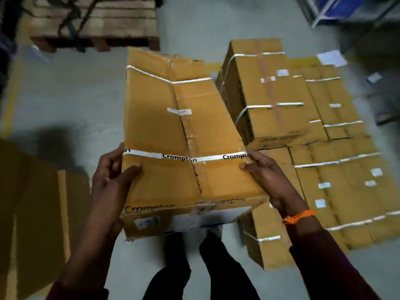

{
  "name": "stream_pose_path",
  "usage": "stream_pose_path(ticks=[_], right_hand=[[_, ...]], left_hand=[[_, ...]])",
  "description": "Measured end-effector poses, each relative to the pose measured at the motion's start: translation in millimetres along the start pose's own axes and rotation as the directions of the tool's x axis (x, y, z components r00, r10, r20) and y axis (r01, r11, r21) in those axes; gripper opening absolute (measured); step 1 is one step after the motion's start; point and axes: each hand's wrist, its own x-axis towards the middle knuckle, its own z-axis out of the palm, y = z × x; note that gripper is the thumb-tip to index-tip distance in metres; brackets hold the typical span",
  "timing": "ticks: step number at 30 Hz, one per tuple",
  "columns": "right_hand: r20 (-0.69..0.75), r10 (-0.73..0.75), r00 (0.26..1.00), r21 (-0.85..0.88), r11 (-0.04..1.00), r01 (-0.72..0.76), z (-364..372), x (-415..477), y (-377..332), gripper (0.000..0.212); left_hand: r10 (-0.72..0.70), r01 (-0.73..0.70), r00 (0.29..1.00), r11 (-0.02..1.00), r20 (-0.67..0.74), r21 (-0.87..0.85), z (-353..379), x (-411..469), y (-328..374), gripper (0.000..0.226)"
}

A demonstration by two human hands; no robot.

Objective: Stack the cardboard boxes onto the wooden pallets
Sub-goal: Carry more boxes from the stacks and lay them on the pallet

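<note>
I carry a long brown cardboard box (171,135) with white printed straps in front of me, above the grey floor. My left hand (112,172) grips its near left edge, thumb on top. My right hand (266,172) grips the near right edge, thumb lying on the top face. To the right lies a stack of similar strapped boxes (320,148), several side by side, with one box (268,92) on top at the back. The pallet beneath that stack is hidden. A wooden pallet (93,20) with dark straps lies at the far left.
Another large cardboard box (32,213) stands close at my left. My legs (194,267) are below the carried box. A metal rack (346,11) stands at the far right. A yellow floor line (10,109) runs along the left.
</note>
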Motion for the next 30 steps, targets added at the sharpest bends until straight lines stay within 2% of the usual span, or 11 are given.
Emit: stream_pose_path(ticks=[2, 5, 7, 9, 11, 14, 18, 20, 22, 25, 30], right_hand=[[-0.001, 0.024, 1.000, 0.038, 0.999, -0.024, -32, -40, -6, 0.051], [-0.158, 0.088, 0.983, 0.106, 0.992, -0.072, -66, -88, -19, 0.035], [-0.353, 0.123, 0.927, 0.144, 0.987, -0.076, -86, -113, -22, 0.019], [-0.486, 0.165, 0.858, 0.190, 0.979, -0.080, -111, -131, -16, 0.035], [-0.561, 0.198, 0.804, 0.248, 0.967, -0.065, -136, -147, -10, 0.020], [-0.632, 0.225, 0.742, 0.301, 0.953, -0.033, -169, -168, 0, 0.019], [-0.678, 0.240, 0.695, 0.386, 0.921, 0.057, -199, -173, 10, 0.010], [-0.689, 0.252, 0.680, 0.408, 0.910, 0.076, -213, -164, 9, 0.013], [-0.692, 0.262, 0.673, 0.424, 0.902, 0.084, -229, -153, 3, 0.020], [-0.711, 0.234, 0.663, 0.377, 0.923, 0.078, -261, -130, -10, 0.020], [-0.775, 0.078, 0.627, 0.129, 0.991, 0.036, -324, -74, -64, 0.020]], left_hand=[[0.070, -0.072, 0.993, 0.997, 0.090, 0.016, 26, -36, 22, 0.046], [0.157, -0.175, 0.971, 0.980, 0.182, 0.089, 73, -70, 49, 0.050], [0.189, -0.231, 0.946, 0.963, 0.264, 0.136, 108, -86, 67, 0.052], [0.202, -0.266, 0.921, 0.951, 0.334, 0.158, 143, -96, 82, 0.046], [0.205, -0.296, 0.885, 0.941, 0.419, 0.164, 177, -105, 94, 0.045], [0.183, -0.332, 0.822, 0.923, 0.539, 0.194, 227, -114, 106, 0.058], [0.160, -0.370, 0.756, 0.904, 0.634, 0.213, 287, -108, 122, 0.050], [0.092, -0.342, 0.723, 0.909, 0.685, 0.239, 313, -95, 131, 0.053], [0.025, -0.300, 0.698, 0.918, 0.715, 0.261, 336, -80, 141, 0.066], [0.019, -0.250, 0.700, 0.943, 0.713, 0.221, 366, -53, 142, 0.078], [0.099, -0.224, 0.762, 0.968, 0.640, 0.117, 408, -31, 151, 0.067]])
